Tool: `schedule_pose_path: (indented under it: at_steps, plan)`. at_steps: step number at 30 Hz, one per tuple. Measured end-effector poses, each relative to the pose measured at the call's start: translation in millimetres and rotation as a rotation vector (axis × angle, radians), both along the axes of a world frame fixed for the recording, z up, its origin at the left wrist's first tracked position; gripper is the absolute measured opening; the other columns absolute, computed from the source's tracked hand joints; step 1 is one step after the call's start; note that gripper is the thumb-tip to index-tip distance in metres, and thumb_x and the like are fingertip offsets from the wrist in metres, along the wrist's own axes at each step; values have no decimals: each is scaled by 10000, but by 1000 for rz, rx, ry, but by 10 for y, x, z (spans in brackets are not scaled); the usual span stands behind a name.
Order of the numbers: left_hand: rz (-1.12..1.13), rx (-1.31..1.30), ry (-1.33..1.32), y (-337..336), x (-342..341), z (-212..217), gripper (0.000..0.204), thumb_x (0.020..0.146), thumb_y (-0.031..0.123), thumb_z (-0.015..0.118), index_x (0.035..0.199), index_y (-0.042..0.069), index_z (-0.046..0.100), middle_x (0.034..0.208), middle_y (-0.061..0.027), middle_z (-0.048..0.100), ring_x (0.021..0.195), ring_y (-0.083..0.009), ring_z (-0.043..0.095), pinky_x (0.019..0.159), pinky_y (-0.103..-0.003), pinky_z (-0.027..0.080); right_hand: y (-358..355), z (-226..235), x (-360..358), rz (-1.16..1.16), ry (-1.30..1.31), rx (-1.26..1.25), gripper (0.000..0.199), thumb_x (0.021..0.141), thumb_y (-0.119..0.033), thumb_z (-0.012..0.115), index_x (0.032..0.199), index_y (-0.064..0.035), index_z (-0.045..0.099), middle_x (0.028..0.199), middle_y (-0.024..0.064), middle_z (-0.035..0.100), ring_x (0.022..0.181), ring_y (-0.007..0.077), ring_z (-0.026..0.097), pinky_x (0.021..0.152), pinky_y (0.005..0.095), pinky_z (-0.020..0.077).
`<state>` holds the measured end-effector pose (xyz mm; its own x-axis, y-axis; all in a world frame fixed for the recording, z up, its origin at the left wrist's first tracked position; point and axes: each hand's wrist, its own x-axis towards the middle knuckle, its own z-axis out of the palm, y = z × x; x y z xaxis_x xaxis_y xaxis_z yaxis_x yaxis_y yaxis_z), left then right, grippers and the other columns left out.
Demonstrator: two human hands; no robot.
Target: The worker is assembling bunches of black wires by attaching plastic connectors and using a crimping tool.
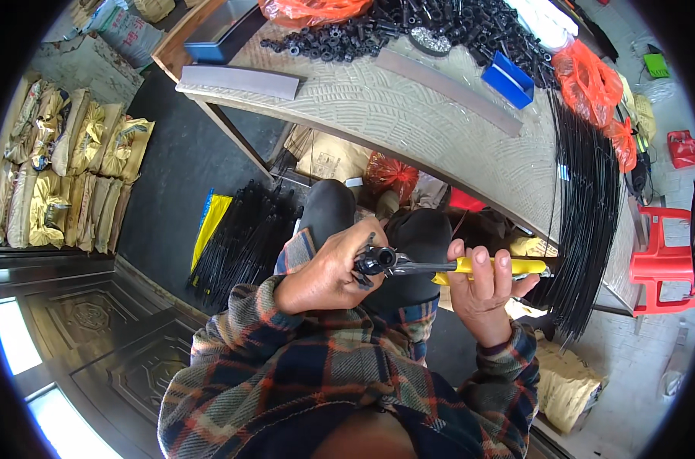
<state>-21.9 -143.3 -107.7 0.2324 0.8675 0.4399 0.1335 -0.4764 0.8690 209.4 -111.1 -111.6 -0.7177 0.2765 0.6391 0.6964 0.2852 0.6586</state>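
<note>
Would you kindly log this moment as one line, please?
Left hand: holding black part | Right hand: holding yellow-handled tool | Tool's metal end: at black part | Table: loose black pieces

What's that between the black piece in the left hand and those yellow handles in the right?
The head view shows the tool's grey metal end there, stretching from the yellow handles toward the black piece.

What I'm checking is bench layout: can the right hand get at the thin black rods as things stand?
Probably yes: the thin black rods overhang the table near the right hand, with nothing evident between, though it holds yellow-handled pliers.
</note>
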Motion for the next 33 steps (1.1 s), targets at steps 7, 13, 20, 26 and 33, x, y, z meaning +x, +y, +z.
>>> schedule_pose_path:
  at_steps: [7, 13, 20, 26, 33]
  plan:
    - [6, -82, -33, -14, -24, -15, 280, 650, -70, 597, 880, -8, 450, 782, -122, 453, 685, -292, 504, 612, -326, 407, -66, -35, -36, 47, 68, -118, 424, 777, -312, 669, 1167, -212, 538, 1156, -16, 386, 1050, 135, 471, 1041, 552, 178]
    - [-77, -37, -42, -26, -32, -75, 374, 617, -72, 611, 939, -13, 431, 810, -143, 466, 747, -329, 523, 652, -361, 431, -137, 315, 9, 153, 54, -649, 273, 668, -131, 723, 926, -160, 642, 1051, 39, 465, 916, 199, 484, 779, 386, 384]
    - [-372, -275, -39, -84, -94, -22, 582, 689, -13, 713, 1209, 22, 453, 845, -113, 585, 665, -196, 562, 592, -297, 426, 168, 703, 296, 201, 8, -2429, 339, 797, -7, 552, 1098, -37, 398, 942, 131, 585, 763, 305, 623, 644, 360, 488]
    - [-523, -152, 3, 16, -46, -68, 499, 598, 250, 806, 1000, 8, 634, 817, -113, 653, 695, -248, 624, 584, -292, 469, 28, 471, 351, 399, 527, -2958, 517, 816, -110, 653, 1205, -28, 323, 973, 150, 585, 771, 182, 631, 623, 260, 507]
    - [-527, -256, -30, 41, -92, -9, 513, 651, 195, 781, 1094, 16, 594, 1039, -135, 637, 860, -272, 644, 722, -325, 512, -129, 569, 338, 312, 231, -2151, 419, 851, -205, 581, 1202, -60, 403, 907, 128, 590, 751, 266, 620, 646, 347, 482]
